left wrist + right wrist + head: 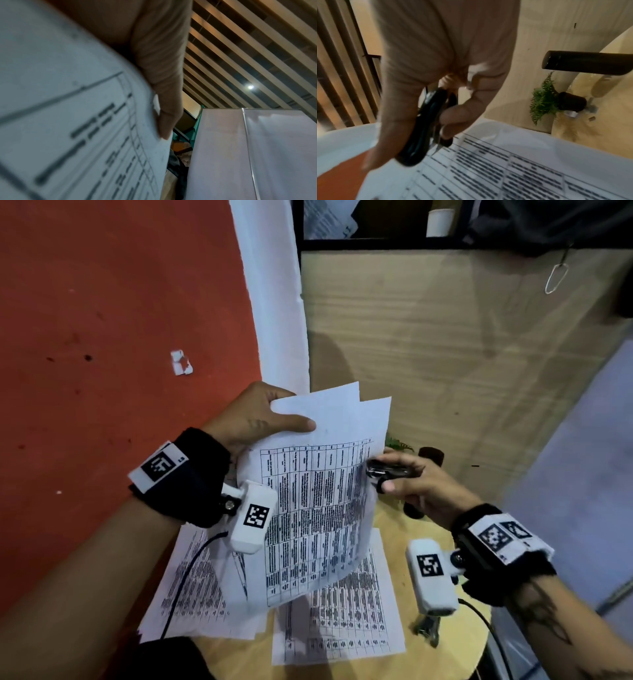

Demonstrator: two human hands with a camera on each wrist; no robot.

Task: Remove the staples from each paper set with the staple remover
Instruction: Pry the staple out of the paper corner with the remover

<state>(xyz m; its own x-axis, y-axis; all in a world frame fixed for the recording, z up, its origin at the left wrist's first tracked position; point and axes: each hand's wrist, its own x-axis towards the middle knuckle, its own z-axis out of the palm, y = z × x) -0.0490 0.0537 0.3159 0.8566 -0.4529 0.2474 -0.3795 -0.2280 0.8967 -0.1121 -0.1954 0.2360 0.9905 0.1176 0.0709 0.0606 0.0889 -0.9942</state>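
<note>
My left hand [263, 416] holds a paper set [318, 501] of printed tables up off the table, thumb across its top left corner. The sheets fan apart at the top edge. In the left wrist view the thumb [163, 94] presses on the paper [68, 108]. My right hand [404, 477] grips a black staple remover [388, 470] at the paper's right edge. The right wrist view shows the remover [423, 125] held between thumb and fingers, its metal tips just above the printed sheet [505, 169]. No staple can be made out.
More printed sheets [342, 625] and another pile [198, 587] lie on the round wooden table [455, 642]. A dark cylinder [583, 62] and a small potted fern [544, 100] stand at the table's far side. A metal clip [428, 628] lies under my right wrist. Red floor [102, 337] to the left.
</note>
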